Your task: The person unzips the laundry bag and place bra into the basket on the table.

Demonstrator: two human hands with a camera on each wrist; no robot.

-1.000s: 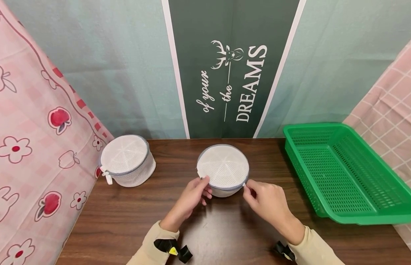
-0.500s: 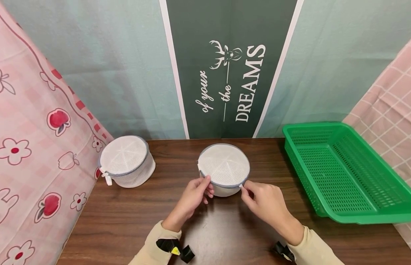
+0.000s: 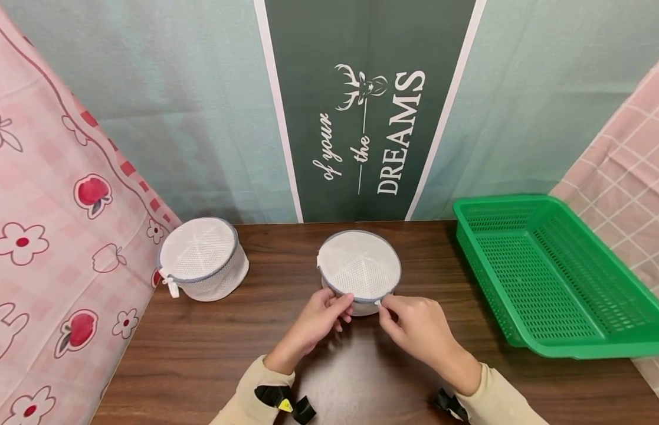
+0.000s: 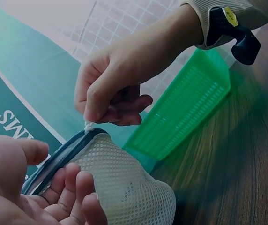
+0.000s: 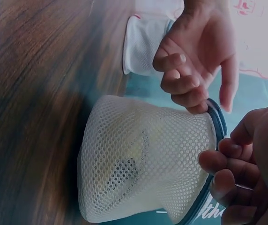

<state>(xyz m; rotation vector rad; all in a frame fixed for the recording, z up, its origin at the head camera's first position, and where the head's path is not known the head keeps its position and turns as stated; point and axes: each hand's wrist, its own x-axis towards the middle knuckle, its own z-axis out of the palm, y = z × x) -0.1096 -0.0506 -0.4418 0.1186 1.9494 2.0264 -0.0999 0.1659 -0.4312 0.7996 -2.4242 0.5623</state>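
Note:
A round white mesh laundry bag (image 3: 359,264) with a blue-grey zippered rim stands upright at the middle of the table, between both hands. My left hand (image 3: 320,321) holds its front rim, thumb above and fingers against the mesh side. Just to the right, my right hand (image 3: 416,324) pinches the small white zipper pull (image 4: 90,126) between thumb and index finger. Through the mesh wall (image 5: 138,159) in the right wrist view, a dark patch and a yellowish tint show faintly. A similar mesh bag (image 3: 202,257) stands at the left, its white pull hanging from the rim.
A green plastic basket (image 3: 541,283) with slotted walls stands at the right side of the brown wooden table (image 3: 244,348). A green curtain (image 3: 228,118) rises behind, with pink patterned cloths (image 3: 53,236) at the sides.
My right hand has drawn the zipper pull leftward along the front rim. My left hand has shifted right along the rim, so the hands are closer together. The other bag stays put.

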